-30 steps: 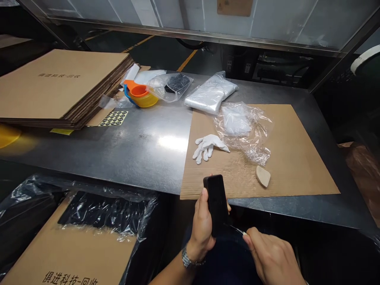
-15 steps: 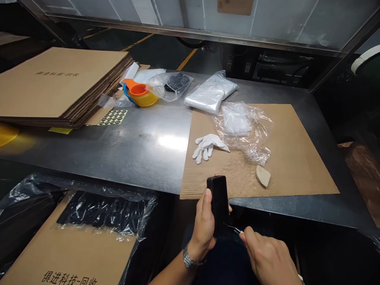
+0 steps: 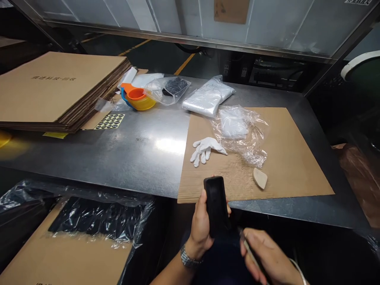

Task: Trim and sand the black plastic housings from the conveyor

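Note:
My left hand [image 3: 201, 223] is wrapped round a black rectangular shell [image 3: 217, 206], held upright with its recessed side towards me. The fingers show along both of its edges. Lower right of the shell and apart from it, my right hand [image 3: 264, 253] is closed on a slim pen-like tool [image 3: 249, 250]; the tool's exact kind is hard to make out. Beyond the hands lie a white glove [image 3: 206, 148] and a beige wedge-shaped block [image 3: 260, 179], both on a cardboard sheet [image 3: 297, 166].
Clear plastic film [image 3: 252, 142] and a bagged white pack [image 3: 208, 97] lie farther back. A stack of cardboard [image 3: 77, 87], yellow and orange cups [image 3: 142, 103] and a sticker sheet [image 3: 109, 121] are on the left of the metal table [image 3: 142, 158]. An open plastic-lined box [image 3: 97, 253] stands lower left.
My right hand has drawn the tool away from the shell's lower edge, and the tool has swung round in the fingers. The shell has turned to show more of its recessed side.

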{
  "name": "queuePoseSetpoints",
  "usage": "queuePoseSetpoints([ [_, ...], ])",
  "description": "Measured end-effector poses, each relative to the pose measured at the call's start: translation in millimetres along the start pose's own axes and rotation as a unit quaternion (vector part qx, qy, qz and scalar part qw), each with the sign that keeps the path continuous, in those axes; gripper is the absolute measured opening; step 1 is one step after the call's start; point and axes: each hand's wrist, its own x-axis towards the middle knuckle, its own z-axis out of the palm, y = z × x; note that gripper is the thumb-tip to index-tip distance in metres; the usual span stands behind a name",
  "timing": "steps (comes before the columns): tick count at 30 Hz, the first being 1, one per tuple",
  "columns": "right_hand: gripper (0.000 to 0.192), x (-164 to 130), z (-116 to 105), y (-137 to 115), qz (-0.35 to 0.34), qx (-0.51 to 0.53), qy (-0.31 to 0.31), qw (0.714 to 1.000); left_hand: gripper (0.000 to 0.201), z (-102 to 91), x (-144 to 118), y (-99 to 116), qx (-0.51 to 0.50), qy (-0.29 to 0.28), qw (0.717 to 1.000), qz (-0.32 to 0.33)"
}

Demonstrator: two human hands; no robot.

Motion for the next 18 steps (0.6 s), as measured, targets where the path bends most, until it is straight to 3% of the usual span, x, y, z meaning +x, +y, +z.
queuePoseSetpoints([
  [2, 0.05, -1, -23, -14, -0.047, -0.114, 0.154, 0.98, 0.053, -0.4, 3, 1, -0.023, -0.007, 0.998, -0.053],
  [5, 0.033, 6, -71, -35, -0.101, -0.295, 0.377, 0.872, 0.052, -0.5, 7, -2, -0.052, -0.026, 0.989, -0.132],
  [8, 0.025, 21, -115, -48, -0.127, -0.391, 0.484, 0.773, 0.053, 0.8, 8, -9, -0.067, -0.04, 0.978, -0.191],
  [11, 0.026, 33, -129, -55, -0.17, -0.455, 0.506, 0.713, 0.055, 1.5, 7, -15, -0.066, -0.048, 0.97, -0.229],
  [13, 0.029, 33, -115, -57, -0.206, -0.479, 0.497, 0.693, 0.056, 2.1, 7, -17, -0.057, -0.046, 0.967, -0.244],
  [16, 0.027, 21, -67, -57, -0.279, -0.497, 0.417, 0.708, 0.054, 5.6, 6, -16, -0.048, -0.03, 0.966, -0.253],
  [18, 0.023, 12, -30, -57, -0.361, -0.486, 0.281, 0.744, 0.048, 9.8, 6, -15, -0.069, -0.02, 0.966, -0.25],
])
